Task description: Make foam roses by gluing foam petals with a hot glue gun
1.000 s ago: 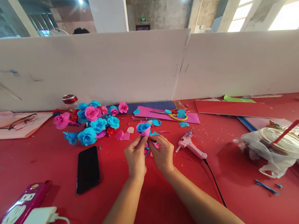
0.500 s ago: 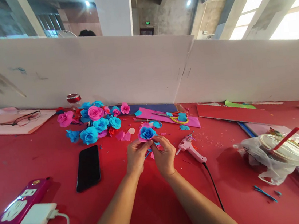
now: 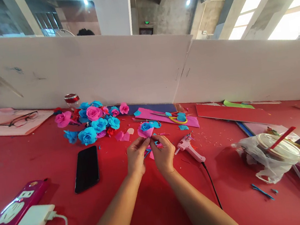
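My left hand (image 3: 135, 159) and my right hand (image 3: 163, 156) meet over the red table (image 3: 35, 168), fingers pinched together on one paper flower (image 3: 146, 129) with a blue centre and pink outer petals. The flower is held just above the tabletop, tilted away from me. Small pink and blue paper scraps (image 3: 151, 150) lie under my fingers. A pink glue gun (image 3: 189, 145) rests just right of my right hand, its black cord running toward me.
A pile of finished blue and pink paper flowers (image 3: 92, 119) lies at the back left. A black phone (image 3: 86, 168) lies left of my hands. Scissors (image 3: 172, 116) rest on pink paper. A power strip (image 3: 16, 209), a bagged cup (image 3: 275, 153) and glasses (image 3: 18, 119) sit around.
The flower showed its blue face upward half a second ago; now it is tipped away and lower, with the pink petal facing me. Both hands stay pinched on it.
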A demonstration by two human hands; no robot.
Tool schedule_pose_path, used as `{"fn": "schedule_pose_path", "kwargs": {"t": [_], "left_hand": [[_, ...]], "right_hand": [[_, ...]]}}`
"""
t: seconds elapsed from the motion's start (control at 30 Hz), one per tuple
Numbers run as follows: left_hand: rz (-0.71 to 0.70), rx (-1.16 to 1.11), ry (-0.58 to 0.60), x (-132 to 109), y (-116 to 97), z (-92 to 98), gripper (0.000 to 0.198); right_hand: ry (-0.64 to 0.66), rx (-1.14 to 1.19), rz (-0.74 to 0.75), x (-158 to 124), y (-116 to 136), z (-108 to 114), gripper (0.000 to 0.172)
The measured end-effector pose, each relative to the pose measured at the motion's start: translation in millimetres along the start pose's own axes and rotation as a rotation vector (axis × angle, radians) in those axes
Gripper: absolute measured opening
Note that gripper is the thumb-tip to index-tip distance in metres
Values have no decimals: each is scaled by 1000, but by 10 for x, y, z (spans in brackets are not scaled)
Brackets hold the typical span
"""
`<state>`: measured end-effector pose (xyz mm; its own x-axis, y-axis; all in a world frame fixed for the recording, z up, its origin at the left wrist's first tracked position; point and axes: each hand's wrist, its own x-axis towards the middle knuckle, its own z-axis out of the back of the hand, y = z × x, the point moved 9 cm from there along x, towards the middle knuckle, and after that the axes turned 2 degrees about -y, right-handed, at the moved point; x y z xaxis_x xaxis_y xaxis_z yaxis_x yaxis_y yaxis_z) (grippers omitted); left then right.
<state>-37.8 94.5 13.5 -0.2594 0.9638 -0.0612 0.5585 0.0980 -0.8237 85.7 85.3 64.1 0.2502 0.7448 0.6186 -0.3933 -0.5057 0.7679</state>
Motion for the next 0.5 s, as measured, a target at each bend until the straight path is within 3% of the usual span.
{"fn": "schedule_pose_path", "kwargs": {"t": [0.17, 0.37, 0.5], "left_hand": [[-52, 23, -113, -9, -43, 89, 35], [-137, 66, -206, -37, -132, 169, 28], [-79, 21, -206, -28, -112, 173, 22]], "right_hand": [[4, 0, -26, 6, -34, -18, 11], [25, 8, -38, -4, -35, -35, 12], [48, 56, -119, -22, -69, -65, 11]]}}
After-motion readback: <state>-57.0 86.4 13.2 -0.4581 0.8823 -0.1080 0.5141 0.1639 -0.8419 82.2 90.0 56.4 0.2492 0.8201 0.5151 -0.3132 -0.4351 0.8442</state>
